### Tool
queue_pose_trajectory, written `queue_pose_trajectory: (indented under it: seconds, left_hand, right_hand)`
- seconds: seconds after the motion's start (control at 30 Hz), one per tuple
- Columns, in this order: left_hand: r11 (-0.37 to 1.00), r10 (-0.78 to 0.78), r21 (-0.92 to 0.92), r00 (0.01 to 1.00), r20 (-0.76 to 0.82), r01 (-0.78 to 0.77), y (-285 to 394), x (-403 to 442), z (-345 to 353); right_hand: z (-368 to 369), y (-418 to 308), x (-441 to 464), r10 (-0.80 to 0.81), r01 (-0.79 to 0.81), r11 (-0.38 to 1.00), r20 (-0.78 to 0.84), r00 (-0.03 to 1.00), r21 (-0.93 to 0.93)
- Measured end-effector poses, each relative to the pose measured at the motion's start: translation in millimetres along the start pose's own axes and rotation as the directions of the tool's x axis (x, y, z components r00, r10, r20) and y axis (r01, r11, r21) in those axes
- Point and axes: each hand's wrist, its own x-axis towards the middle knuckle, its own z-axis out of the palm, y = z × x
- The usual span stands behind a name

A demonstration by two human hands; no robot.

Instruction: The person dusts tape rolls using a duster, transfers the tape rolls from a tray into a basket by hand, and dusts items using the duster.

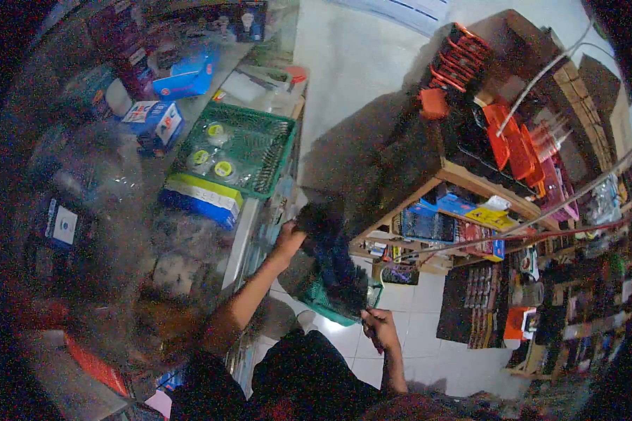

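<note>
A dark, limp, cloth-like piece (333,252) is stretched between my two hands; its exact kind is hard to make out in the dim light. My left hand (291,238) is closed on its upper left edge, beside the glass counter. Lower and to the right, my right hand (379,327) pinches its bottom corner with the fingers curled. Partly hidden below the dark piece is a green basket (347,319), close to the tiled floor.
On the counter at left, a green tray (260,184) holds several round containers with yellow labels. Blue boxes (165,126) stand beside it. A wooden shelf unit (449,172) with orange baskets (509,144) juts in at right. Cables (541,217) cross before it.
</note>
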Motion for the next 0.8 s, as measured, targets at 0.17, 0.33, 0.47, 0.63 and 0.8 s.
queue_pose_trajectory:
  seconds: [0.17,0.33,0.47,0.63,0.8]
  left_hand:
    - [0.934,-0.141,0.326,0.989,-0.043,0.148,75,-35,22]
    - [0.993,0.025,0.116,1.0,-0.009,-0.024,35,-26,14]
    - [0.994,0.053,0.095,0.998,-0.023,-0.051,2,-9,6]
    - [0.993,0.091,0.078,0.996,-0.002,-0.09,14,-3,9]
    - [0.978,0.183,0.098,0.983,0.017,-0.184,51,-27,25]
  right_hand:
    - [-2,5,1,0.011,-0.011,1.0,0.009,1.0,0.022]
    - [-20,10,9,-0.06,0.069,0.996,0.132,0.989,-0.06]
    - [-9,-11,2,0.032,-0.038,0.996,0.078,0.996,0.078]
    - [-15,-20,0,-0.022,0.021,1.0,0.029,0.999,0.007]
    - [-17,-25,-4,-0.009,0.01,0.995,-0.007,1.0,0.097]
